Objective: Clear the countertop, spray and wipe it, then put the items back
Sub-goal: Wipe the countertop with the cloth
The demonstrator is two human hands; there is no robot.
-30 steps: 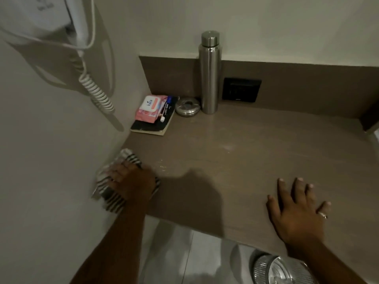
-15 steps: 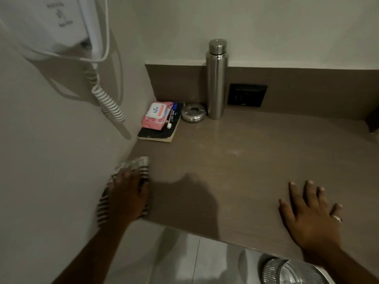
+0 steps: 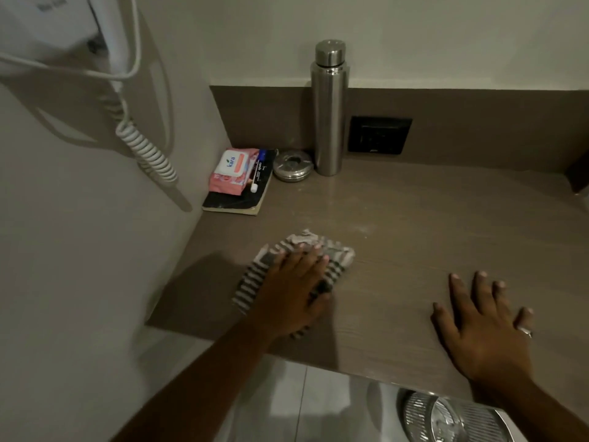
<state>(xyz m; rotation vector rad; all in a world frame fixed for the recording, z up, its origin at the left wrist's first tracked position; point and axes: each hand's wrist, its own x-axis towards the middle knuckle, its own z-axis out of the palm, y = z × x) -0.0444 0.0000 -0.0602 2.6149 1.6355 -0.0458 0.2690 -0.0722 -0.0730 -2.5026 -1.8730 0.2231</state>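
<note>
Wiping stroke on countertop, items grouped in far-left corner

Left hand (image 3: 291,290) pressed flat on striped cloth (image 3: 296,269), fingers extended and slightly spread, not curled around the fabric; palm pressure, judged to drag the cloth across the surface rather than lift it. Cloth lying bunched on the countertop (image 3: 414,237), near the front edge and left of centre, long axis running diagonally from front-left to back-right, leading end pointing toward the back-right. Right hand (image 3: 484,323) laid flat on bare countertop well apart from the cloth, fingers splayed, holding nothing; probably placed as a brace while leaning over.

Steel bottle (image 3: 328,110) standing upright against the backsplash, long axis vertical, cap up. Round steel tin (image 3: 292,165) just beside its base. Pink wipes pack (image 3: 234,170) and pen (image 3: 259,170) resting on a dark notebook (image 3: 237,199), tucked against the left wall; grouped at the rear, seemingly to leave the wiping area free. Pale smear (image 3: 366,229) visible beyond the cloth, not yet wiped. Coiled cord (image 3: 143,148) hanging on the left wall.
</note>
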